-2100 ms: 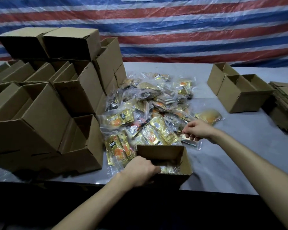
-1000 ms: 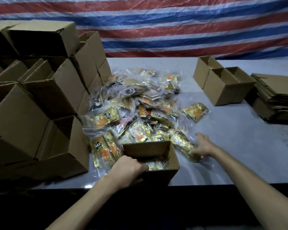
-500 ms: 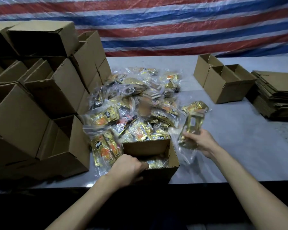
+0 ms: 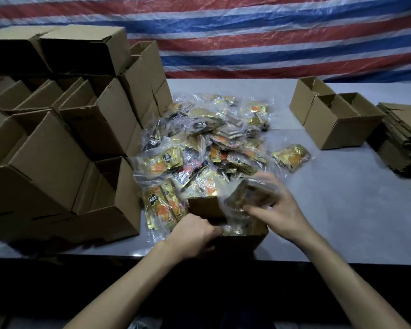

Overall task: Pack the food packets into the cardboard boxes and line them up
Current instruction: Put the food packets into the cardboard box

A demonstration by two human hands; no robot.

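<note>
At the near edge of the table [image 4: 342, 210] the person is in the middle of loading a box. The right hand [image 4: 279, 211] holds a clear-wrapped food packet [image 4: 249, 193] just above the small open box [image 4: 202, 206]. Its fingers are closed round the wrapper, though blur hides exactly how they lie. The left hand [image 4: 195, 231] grips the box's near left rim, fingers curled over the edge, steadying it. Something shiny shows inside the box.

Behind the box lies the heap of packets [image 4: 199, 143], with one stray packet [image 4: 291, 157] apart to the right. To my eye the next move is to lower the packet a short way into the box, flat enough to settle, then let go and reach into the heap again.

Stacked boxes [image 4: 57, 143] crowd the left side. Two open boxes [image 4: 337, 119] and flattened cartons [image 4: 403, 138] wait on the right, so I judge plenty of packing remains.
</note>
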